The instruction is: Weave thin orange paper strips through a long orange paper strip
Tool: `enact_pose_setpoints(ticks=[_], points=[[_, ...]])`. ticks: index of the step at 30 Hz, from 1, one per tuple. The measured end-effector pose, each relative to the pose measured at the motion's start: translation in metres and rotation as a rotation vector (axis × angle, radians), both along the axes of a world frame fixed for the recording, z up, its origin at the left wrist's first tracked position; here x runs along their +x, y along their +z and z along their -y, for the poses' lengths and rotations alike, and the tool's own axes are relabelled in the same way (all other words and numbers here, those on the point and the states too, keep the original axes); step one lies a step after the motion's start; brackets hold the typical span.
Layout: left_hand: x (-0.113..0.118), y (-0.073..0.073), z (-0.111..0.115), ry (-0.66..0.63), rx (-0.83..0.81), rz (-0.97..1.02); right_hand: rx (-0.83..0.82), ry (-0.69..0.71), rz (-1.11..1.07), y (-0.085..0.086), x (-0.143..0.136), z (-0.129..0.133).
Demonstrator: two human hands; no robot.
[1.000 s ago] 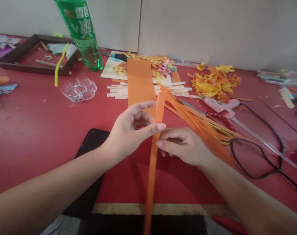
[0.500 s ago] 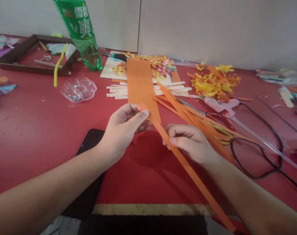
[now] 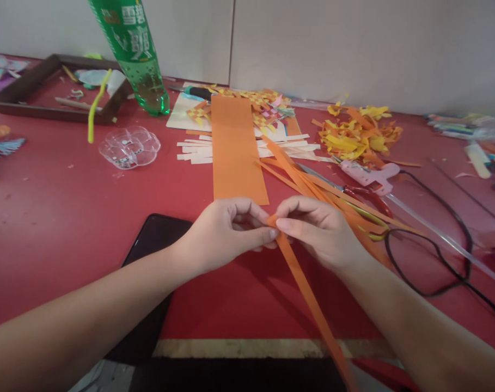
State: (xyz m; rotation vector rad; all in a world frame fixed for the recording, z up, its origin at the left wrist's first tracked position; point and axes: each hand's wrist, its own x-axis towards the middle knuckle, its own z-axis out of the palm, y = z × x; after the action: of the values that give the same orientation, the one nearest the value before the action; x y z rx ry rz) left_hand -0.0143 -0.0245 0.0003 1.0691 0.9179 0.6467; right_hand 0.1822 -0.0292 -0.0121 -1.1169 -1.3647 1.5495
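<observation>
Orange rectangle: a wide, flat sheet of orange paper [image 3: 234,147] on the red worktop [image 3: 67,207], apparently uncut.
Held strip: a long, narrow orange paper strip [image 3: 302,277], nearer the person than the rectangle; its tail hangs past the worktop's front edge.
Left hand: the left hand [image 3: 222,234] pinches the strip's upper end between thumb and fingers, just in front of the rectangle.
Right hand: the right hand [image 3: 323,231] pinches that same end, to the right of the rectangle's near edge, fingertips meeting the other hand's.
Strip end: seemingly in work; fingertips cover most of it, so whether a fold is complete cannot be told.
Strip tail: long and unfolded, so most of this strip seems unworked.
Strip bundle: narrow orange paper strips [image 3: 324,201], loose to the rectangle's right, apparently cut but unworked.
Checkered pieces: small yellow-and-orange checkered paper pieces [image 3: 267,100] behind the rectangle, seemingly finished.
</observation>
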Motion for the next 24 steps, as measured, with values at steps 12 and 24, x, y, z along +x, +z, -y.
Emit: enact_pose_setpoints(ticks=[12,24], points=[[-0.0017,-0.0014,0.0003,0.014,0.083,-0.086,0.041,-0.063,0.037,-0.0025,-0.0008,0.0015],[-0.0006,-0.0006,-0.0009,0.015,0.064,-0.021,0.142,-0.088,0.149,-0.0004,0.0007,-0.0012]])
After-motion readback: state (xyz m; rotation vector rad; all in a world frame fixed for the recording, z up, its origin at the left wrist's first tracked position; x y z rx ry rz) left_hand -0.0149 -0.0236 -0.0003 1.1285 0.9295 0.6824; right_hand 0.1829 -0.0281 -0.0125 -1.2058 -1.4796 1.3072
